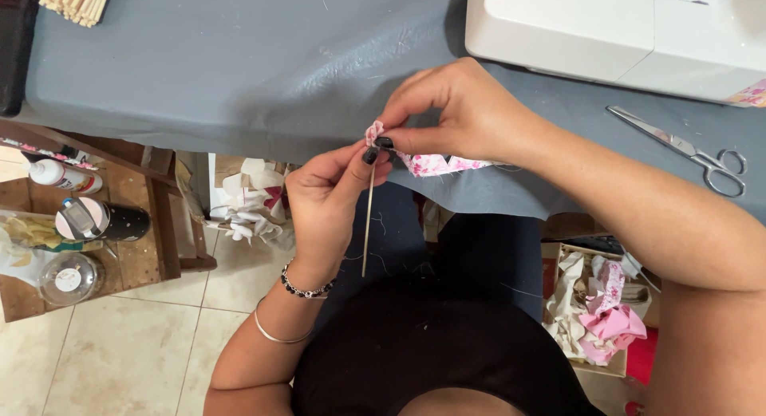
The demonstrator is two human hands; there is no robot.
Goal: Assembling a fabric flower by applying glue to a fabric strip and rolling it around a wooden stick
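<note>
Landmark: edge of the grey table cover [239, 105].

1. Far left, below that edge: glue bottle [64, 177], lidded cup [100, 220] and clear jar [68, 279] on a low wooden shelf. Top left on the cover: bundle of sticks [77, 1]. No contact with either hand.
2. Left hand [327, 205], just below the edge: clenched on a thin wooden stick [368, 216], pinched near its top between thumb and forefinger. Stick near upright, lower end free over the lap.
3. At the edge: strip of pink flowered cloth [435, 165], one end gathered at the stick's tip, the rest lying along the cover to the right.
4. Right hand [463, 113], over the edge: grasping the gathered end, fingertips pressed against the left thumb.
5. For a tight turn, likely best: steady stick, firm pinch at the tip, taut cloth, small turns.
6. Right, on the cover: white sewing machine [622, 33], scissors [686, 149], well apart. Below the edge: box of cloth scraps [598, 304].
</note>
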